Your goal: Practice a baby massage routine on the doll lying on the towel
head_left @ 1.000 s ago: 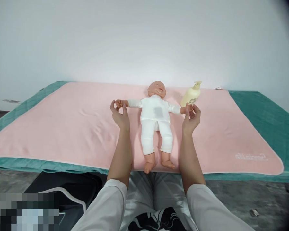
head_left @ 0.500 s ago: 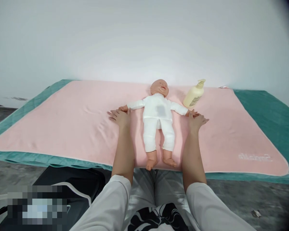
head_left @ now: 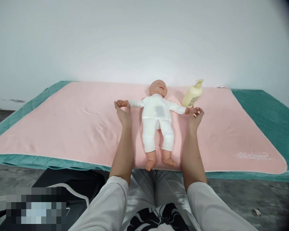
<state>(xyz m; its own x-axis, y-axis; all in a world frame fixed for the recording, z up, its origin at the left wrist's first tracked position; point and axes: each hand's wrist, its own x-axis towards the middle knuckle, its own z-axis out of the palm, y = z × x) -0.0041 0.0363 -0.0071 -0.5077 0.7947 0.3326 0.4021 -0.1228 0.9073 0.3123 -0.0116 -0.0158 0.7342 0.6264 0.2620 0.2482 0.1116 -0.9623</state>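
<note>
A baby doll point(head_left: 156, 109) in a white cloth body lies on its back on the pink mat, its head toward the wall and its arms spread wide. My left hand point(head_left: 123, 116) is closed around the doll's hand on the left side. On the other side, my right hand point(head_left: 195, 118) grips the doll's other hand between thumb and fingers. Both of the doll's hands are partly covered by mine. Just beyond my right hand, a pale yellow pump bottle point(head_left: 192, 94) stands tilted in view, close to the doll's arm.
The pink mat point(head_left: 62, 128) lies over a green padded cover point(head_left: 276, 118) against a white wall point(head_left: 144, 38). A black case or chair point(head_left: 69, 183) with a white cable is below at the left, beside a blurred patch. A small scrap point(head_left: 256, 212) lies on the grey floor.
My fingers were spread out flat by the doll's hands; now they have curled in around them. The doll's arm on the left is raised slightly.
</note>
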